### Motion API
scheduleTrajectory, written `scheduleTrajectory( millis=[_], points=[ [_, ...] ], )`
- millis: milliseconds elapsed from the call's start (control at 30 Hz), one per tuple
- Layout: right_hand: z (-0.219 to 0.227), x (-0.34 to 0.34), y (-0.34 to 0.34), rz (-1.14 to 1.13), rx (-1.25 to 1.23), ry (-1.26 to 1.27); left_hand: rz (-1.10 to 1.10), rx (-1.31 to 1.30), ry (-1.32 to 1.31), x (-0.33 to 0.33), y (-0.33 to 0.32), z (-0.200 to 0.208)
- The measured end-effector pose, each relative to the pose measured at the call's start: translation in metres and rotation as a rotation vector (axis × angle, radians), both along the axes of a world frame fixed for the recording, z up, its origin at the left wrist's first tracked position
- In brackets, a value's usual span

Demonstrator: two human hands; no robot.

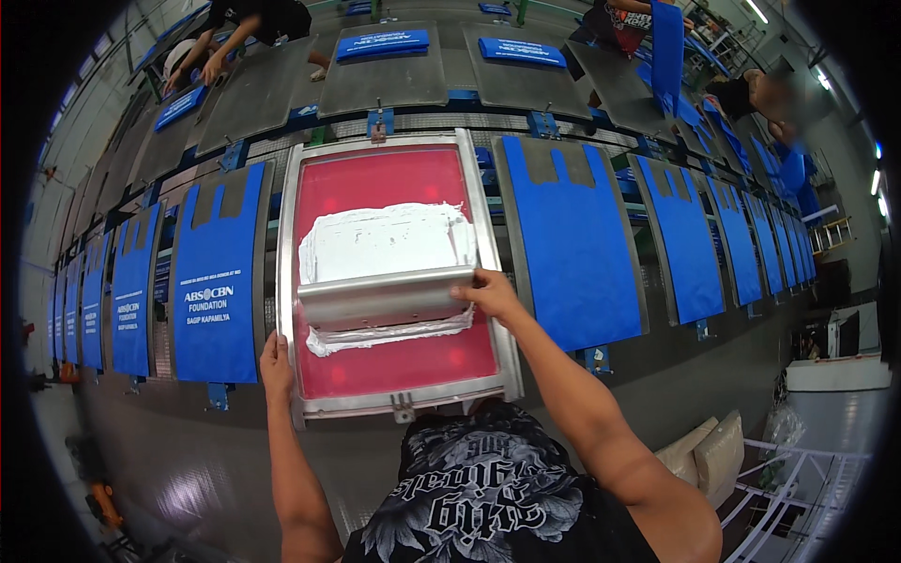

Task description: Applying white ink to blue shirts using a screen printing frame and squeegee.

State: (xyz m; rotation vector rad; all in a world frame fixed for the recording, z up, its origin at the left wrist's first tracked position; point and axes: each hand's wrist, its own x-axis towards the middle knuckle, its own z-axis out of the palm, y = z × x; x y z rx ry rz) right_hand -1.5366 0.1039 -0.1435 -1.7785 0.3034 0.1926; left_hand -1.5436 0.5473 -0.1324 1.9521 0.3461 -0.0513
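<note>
A silk-screen printing frame (472,202) with silver metal sides and red mesh lies in front of me. White ink (385,239) covers the middle of its mesh, with a thinner strip nearer me. Across the ink rests a wide metal squeegee (375,300). My right hand (490,296) is closed on the squeegee's right end, thumb on its near face. At the frame's lower left side, my left hand (276,366) grips the metal edge, its fingers partly hidden. Whatever lies under the mesh is hidden.
Blue bags lie on flat boards in a row: a printed bag (218,281) at left, a plain bag (574,253) at right. Folded bags (383,44) sit on boards across. Other people (249,23) work along the far side. Brown sacks (718,455) stand behind, lower right.
</note>
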Motion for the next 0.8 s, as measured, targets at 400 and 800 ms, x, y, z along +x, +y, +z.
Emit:
scheduleTrajectory(
  millis=[400, 800],
  points=[
    [0.104, -0.115, -0.143, -0.146, -0.034, -0.042, -0.168, -0.163, -0.068, -0.051, -0.158, 0.003],
    [0.062, -0.096, -0.173, -0.074, 0.066, 0.065, -0.053, -0.088, 0.037, -0.080, -0.171, -0.003]
  ],
)
